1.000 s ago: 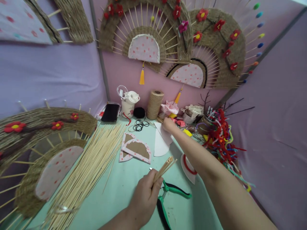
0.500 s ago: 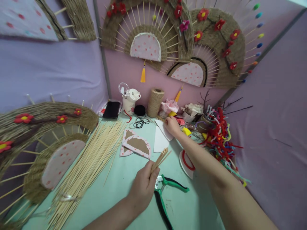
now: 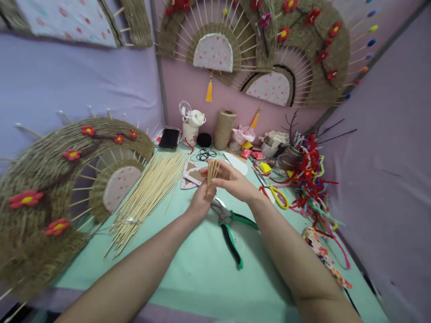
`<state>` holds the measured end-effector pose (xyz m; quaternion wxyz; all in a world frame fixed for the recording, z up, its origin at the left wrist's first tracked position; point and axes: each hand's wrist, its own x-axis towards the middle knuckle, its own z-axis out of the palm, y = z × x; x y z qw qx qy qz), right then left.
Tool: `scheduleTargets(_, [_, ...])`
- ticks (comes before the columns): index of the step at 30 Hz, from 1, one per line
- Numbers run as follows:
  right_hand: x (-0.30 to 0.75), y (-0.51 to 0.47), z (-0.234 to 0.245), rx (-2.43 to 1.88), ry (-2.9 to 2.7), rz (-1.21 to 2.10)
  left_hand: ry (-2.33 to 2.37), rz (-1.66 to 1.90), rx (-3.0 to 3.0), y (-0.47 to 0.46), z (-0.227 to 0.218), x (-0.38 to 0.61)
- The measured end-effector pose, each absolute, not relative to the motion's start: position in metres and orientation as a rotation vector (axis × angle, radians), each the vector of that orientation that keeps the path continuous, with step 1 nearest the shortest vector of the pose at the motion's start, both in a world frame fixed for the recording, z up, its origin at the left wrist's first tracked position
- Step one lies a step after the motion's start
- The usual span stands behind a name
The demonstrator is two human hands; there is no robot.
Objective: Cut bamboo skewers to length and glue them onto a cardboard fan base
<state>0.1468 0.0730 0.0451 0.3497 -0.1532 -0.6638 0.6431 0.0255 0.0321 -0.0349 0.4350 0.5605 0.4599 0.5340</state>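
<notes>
My left hand grips a small bundle of short bamboo sticks from below, holding them nearly upright. My right hand is closed around the same bundle from the right, its fingers behind and its thumb in front. Just below the hands lie pruning shears with green and black handles, spread open on the table. Behind the hands are half-round card pieces with pink spotted edging, partly covered. A white paper piece shows beyond my right hand.
Long bamboo sticks are heaped on the left, beside a twine-woven fan with red flowers. Yellow-handled scissors and tangled pipe cleaners are on the right. A twine spool and white mug stand at the back.
My right hand has come back from the white paper at the rear to the stick bundle. My left hand has raised the bundle more upright, and the view has shifted.
</notes>
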Motion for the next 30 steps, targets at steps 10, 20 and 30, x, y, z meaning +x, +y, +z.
scheduleTargets(10, [0.126,0.039,0.034,-0.618,-1.561,1.557,0.942,1.071,1.653,0.023,-0.019,-0.005])
scheduleTargets(20, [0.124,0.022,0.024,-0.514,-1.473,1.611,0.811,0.916,1.603,0.02,-0.032,-0.017])
scheduleTargets(30, [0.119,0.013,0.021,-0.509,-1.395,1.529,0.878,0.87,1.568,0.011,-0.019,-0.019])
